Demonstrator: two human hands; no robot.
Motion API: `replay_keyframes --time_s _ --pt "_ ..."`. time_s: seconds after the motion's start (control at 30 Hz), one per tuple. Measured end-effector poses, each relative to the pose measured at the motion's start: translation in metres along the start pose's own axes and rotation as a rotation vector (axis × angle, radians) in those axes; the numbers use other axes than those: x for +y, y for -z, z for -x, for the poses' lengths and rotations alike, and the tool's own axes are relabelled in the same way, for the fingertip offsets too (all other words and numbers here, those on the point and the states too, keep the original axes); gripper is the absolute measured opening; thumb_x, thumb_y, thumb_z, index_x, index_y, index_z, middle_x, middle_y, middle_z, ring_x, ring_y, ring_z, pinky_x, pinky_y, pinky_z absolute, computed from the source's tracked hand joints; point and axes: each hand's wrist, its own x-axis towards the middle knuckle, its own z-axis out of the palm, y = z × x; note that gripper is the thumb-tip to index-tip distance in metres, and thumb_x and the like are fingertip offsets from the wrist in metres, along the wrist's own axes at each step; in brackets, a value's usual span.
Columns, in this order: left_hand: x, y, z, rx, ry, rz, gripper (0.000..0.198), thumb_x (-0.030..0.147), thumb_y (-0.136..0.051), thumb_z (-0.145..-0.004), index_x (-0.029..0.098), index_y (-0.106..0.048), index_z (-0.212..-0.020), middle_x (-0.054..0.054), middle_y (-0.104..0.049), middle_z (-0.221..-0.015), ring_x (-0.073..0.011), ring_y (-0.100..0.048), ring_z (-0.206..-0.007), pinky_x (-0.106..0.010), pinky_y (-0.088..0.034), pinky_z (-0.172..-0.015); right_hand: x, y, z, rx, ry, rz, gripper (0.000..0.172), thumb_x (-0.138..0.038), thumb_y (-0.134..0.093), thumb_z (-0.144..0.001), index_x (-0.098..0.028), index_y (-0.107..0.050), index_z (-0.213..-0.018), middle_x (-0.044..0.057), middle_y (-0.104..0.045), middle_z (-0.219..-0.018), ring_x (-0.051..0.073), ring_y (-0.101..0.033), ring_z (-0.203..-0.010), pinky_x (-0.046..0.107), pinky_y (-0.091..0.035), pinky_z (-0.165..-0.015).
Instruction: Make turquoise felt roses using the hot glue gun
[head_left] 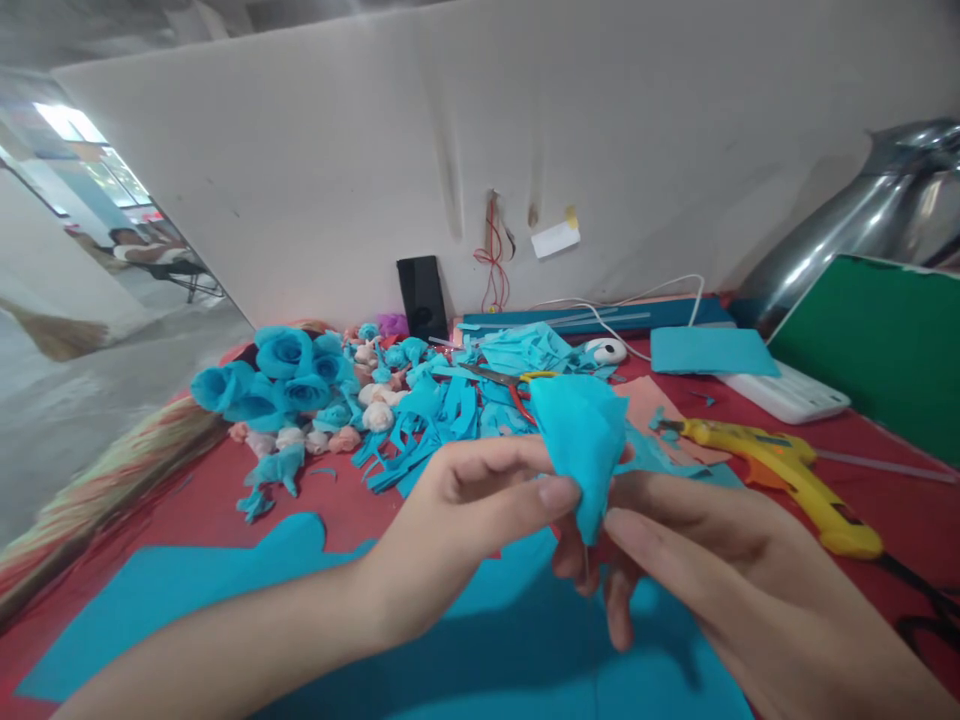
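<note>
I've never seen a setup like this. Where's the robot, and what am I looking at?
There is no robot here, just a person working bare-handed. The single picture comes from a camera worn on the head, looking forward and down. The left hand and right hand hold a blue paper cone between their fingers. Around them, on a red surface, lie large blue paper sheets, blue paper roses, scissors and a yellow glue gun. A dark phone stands behind.
</note>
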Motion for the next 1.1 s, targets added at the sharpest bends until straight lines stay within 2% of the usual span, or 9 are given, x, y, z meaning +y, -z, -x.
replay_keyframes --time_s 0.1,0.23,0.33,0.4,0.47,0.63,0.8,0.97,1.1 --pt "-0.002 0.000 -0.001 -0.005 -0.006 -0.001 0.019 0.029 -0.058 -0.080 0.016 -0.068 -0.090 -0.003 -0.060 -0.064 -0.0109 -0.055 -0.060 -0.021 -0.043 -0.055 0.001 0.001 -0.001 0.014 -0.016 -0.079 0.017 -0.025 -0.057 -0.079 -0.025 -0.069 -0.066 -0.003 -0.062 -0.062 0.007 -0.055 -0.051 0.009 -0.047 -0.046" --pt "-0.005 0.003 -0.001 -0.012 -0.003 -0.005 0.017 0.026 -0.058 -0.080 0.017 -0.068 -0.090 -0.008 -0.065 -0.096 -0.0110 -0.059 -0.062 -0.021 -0.045 -0.055 0.002 0.001 -0.003 0.001 -0.051 -0.099 0.017 -0.024 -0.058 -0.077 -0.024 -0.068 -0.063 -0.002 -0.062 -0.061 0.006 -0.055 -0.050 0.008 -0.045 -0.044" --pt "-0.006 0.003 -0.001 -0.019 -0.021 -0.009 0.017 0.024 -0.058 -0.080 0.018 -0.068 -0.091 -0.008 -0.061 -0.109 -0.0097 -0.060 -0.062 -0.020 -0.046 -0.055 -0.001 -0.003 -0.004 0.090 -0.074 -0.058 0.014 -0.028 -0.060 -0.071 -0.023 -0.067 -0.059 -0.002 -0.062 -0.057 0.007 -0.054 -0.048 0.009 -0.043 -0.040" --pt "-0.007 0.004 -0.001 -0.021 -0.030 -0.005 0.016 0.023 -0.058 -0.080 0.018 -0.069 -0.090 -0.007 -0.061 -0.109 -0.0095 -0.059 -0.063 -0.020 -0.047 -0.056 -0.003 -0.006 -0.004 0.171 -0.094 -0.018 0.014 -0.029 -0.061 -0.066 -0.023 -0.066 -0.054 -0.002 -0.060 -0.053 0.006 -0.052 -0.044 0.009 -0.042 -0.039" --pt "-0.007 0.004 -0.001 -0.020 -0.028 -0.002 0.015 0.023 -0.058 -0.080 0.019 -0.069 -0.089 -0.007 -0.062 -0.108 -0.0105 -0.060 -0.065 -0.021 -0.048 -0.056 -0.005 -0.006 -0.003 0.185 -0.107 0.020 0.015 -0.029 -0.061 -0.065 -0.023 -0.065 -0.052 -0.003 -0.060 -0.052 0.006 -0.051 -0.042 0.009 -0.042 -0.039" --pt "-0.007 0.003 -0.001 -0.008 -0.007 -0.002 0.015 0.023 -0.058 -0.079 0.019 -0.070 -0.088 -0.006 -0.062 -0.107 -0.0101 -0.059 -0.063 -0.022 -0.049 -0.057 -0.005 0.000 0.000 0.092 -0.072 0.043 0.019 -0.030 -0.058 -0.072 -0.023 -0.066 -0.055 -0.002 -0.062 -0.056 0.007 -0.053 -0.045 0.009 -0.043 -0.040" --pt "-0.006 0.002 -0.002 -0.005 -0.002 -0.010 0.014 0.023 -0.060 -0.077 0.018 -0.070 -0.085 -0.006 -0.064 -0.095 -0.0106 -0.059 -0.060 -0.023 -0.049 -0.056 -0.003 0.002 -0.003 0.067 -0.063 0.122 0.023 -0.033 -0.056 -0.075 -0.022 -0.066 -0.057 0.000 -0.063 -0.057 0.009 -0.056 -0.047 0.012 -0.046 -0.041" --pt "-0.006 0.003 -0.003 -0.017 0.018 -0.022 0.019 0.025 -0.059 -0.078 0.017 -0.069 -0.092 -0.004 -0.063 -0.073 -0.0120 -0.058 -0.060 -0.023 -0.049 -0.057 0.001 0.004 -0.004 0.040 0.000 0.154 0.028 -0.033 -0.053 -0.076 -0.022 -0.064 -0.053 0.001 -0.063 -0.055 0.010 -0.056 -0.048 0.013 -0.044 -0.039" --pt "-0.006 0.004 -0.003 -0.024 0.002 -0.027 0.018 0.022 -0.060 -0.077 0.015 -0.069 -0.091 -0.005 -0.064 -0.083 -0.0120 -0.060 -0.061 -0.024 -0.049 -0.057 0.002 0.005 -0.001 0.027 -0.017 0.173 0.030 -0.035 -0.051 -0.079 -0.023 -0.066 -0.056 0.001 -0.064 -0.056 0.011 -0.057 -0.051 0.013 -0.045 -0.041"
